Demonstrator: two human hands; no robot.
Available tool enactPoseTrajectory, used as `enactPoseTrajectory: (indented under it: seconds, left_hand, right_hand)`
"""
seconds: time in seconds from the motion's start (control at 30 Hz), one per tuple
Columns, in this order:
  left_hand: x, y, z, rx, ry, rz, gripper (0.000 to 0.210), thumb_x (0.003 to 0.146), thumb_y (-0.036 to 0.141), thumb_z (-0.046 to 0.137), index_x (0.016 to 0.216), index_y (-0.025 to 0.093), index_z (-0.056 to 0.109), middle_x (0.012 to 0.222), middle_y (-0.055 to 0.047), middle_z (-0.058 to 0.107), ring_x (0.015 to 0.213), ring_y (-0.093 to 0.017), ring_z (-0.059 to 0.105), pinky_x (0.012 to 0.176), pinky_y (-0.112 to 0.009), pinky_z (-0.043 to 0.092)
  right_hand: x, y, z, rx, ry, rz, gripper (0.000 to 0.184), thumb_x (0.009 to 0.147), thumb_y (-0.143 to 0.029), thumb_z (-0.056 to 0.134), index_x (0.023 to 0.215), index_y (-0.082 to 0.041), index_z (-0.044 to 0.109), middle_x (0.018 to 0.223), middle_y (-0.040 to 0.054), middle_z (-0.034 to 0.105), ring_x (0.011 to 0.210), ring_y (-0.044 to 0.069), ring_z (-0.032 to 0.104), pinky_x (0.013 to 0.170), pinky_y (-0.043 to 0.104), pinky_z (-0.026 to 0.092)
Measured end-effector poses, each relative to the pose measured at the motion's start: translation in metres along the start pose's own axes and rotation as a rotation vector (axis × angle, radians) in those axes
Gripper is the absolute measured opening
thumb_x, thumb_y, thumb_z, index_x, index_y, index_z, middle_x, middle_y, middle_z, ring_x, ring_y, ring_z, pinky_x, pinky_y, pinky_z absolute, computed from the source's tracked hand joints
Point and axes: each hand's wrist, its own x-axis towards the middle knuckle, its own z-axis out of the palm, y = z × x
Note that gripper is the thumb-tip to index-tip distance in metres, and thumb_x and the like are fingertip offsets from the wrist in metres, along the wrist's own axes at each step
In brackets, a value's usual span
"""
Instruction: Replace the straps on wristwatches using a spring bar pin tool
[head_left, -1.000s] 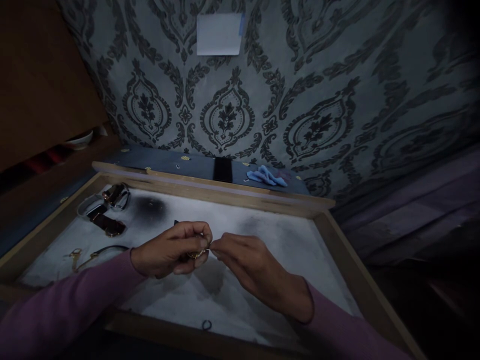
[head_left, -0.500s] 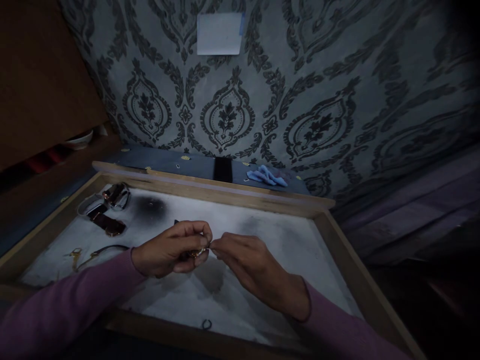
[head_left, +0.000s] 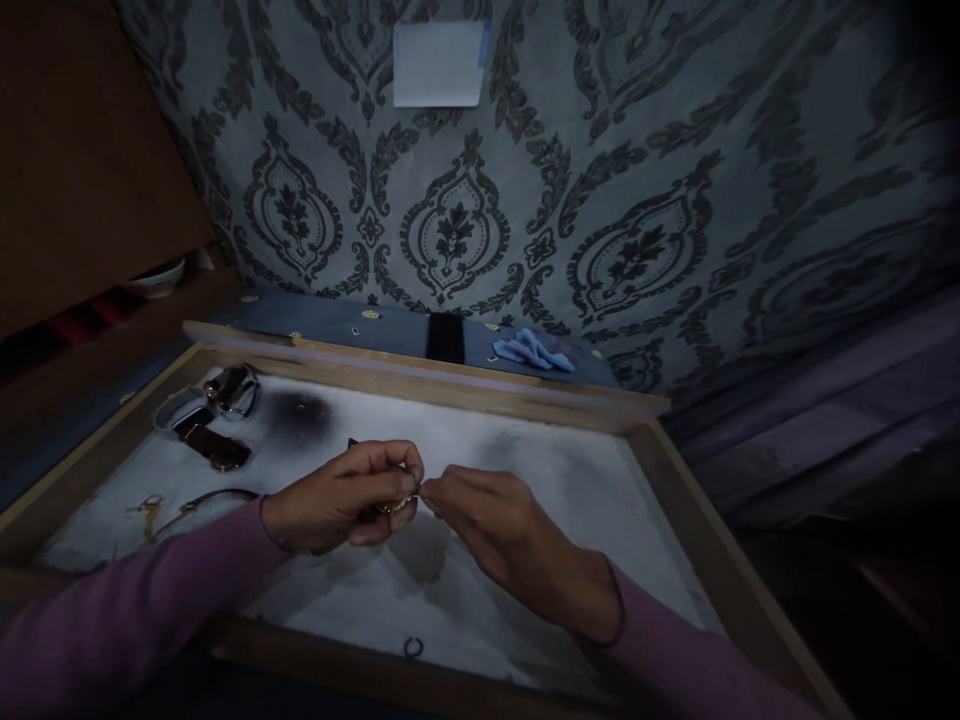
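My left hand [head_left: 356,495] is closed, its fingers curled around a small gold-coloured piece of jewellery [head_left: 391,506] that has a sparkling edge. Most of that piece is hidden by the fingers, so its exact kind does not show. Right beside it, my right hand [head_left: 495,520] is closed in a pinch, fingertips meeting the jewellery's edge. A thin pale sliver shows at those fingertips, too small to name. Both hands are over the white floor of a shallow wooden tray [head_left: 660,460].
Wristwatches [head_left: 214,445] with dark straps lie at the tray's left, near a gold chain-like piece [head_left: 150,512] and a thin dark band [head_left: 196,504]. A small dark open ring [head_left: 413,648] lies near the front. Behind the tray are a black phone-like slab [head_left: 446,338] and a blue cloth [head_left: 534,350].
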Motion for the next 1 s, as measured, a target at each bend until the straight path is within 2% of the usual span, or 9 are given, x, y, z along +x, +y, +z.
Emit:
enactPoseTrajectory:
  seconds: [0.17,0.43,1.0]
  left_hand:
    - [0.0004,0.0006,0.0005,0.014,0.003,-0.003,0.021,0.085,0.032,0.061,0.079,0.017,0.047,0.059,0.006,0.053,0.032,0.001,0.027,0.031,-0.013,0.018]
    - [0.0011,-0.0009,-0.0006,0.019,-0.005,-0.006,0.024,0.085,0.034,0.062,0.079,0.017,0.047,0.059,0.007,0.053,0.033,0.000,0.028,0.032,-0.013,0.019]
    - [0.0025,-0.0038,-0.0018,0.001,-0.002,0.023,0.019,0.089,0.030,0.058,0.079,0.017,0.048,0.061,0.006,0.053,0.035,0.000,0.028,0.032,-0.012,0.020]
  right_hand:
    - [0.0002,-0.0023,0.0000,-0.052,-0.011,0.005,0.027,0.097,-0.007,0.036,0.082,-0.015,0.057,0.064,0.0003,0.050,0.055,0.012,0.044,0.051,0.023,0.037]
    - [0.0013,-0.0043,-0.0002,-0.168,0.015,-0.079,0.027,0.095,-0.001,0.034,0.082,-0.014,0.055,0.064,-0.0006,0.047,0.053,0.012,0.038,0.050,0.024,0.032]
    - [-0.0001,-0.0068,0.0030,-0.235,-0.007,-0.056,0.031,0.092,0.001,0.029,0.083,-0.014,0.054,0.065,0.0009,0.049,0.055,0.013,0.043,0.051,0.025,0.041]
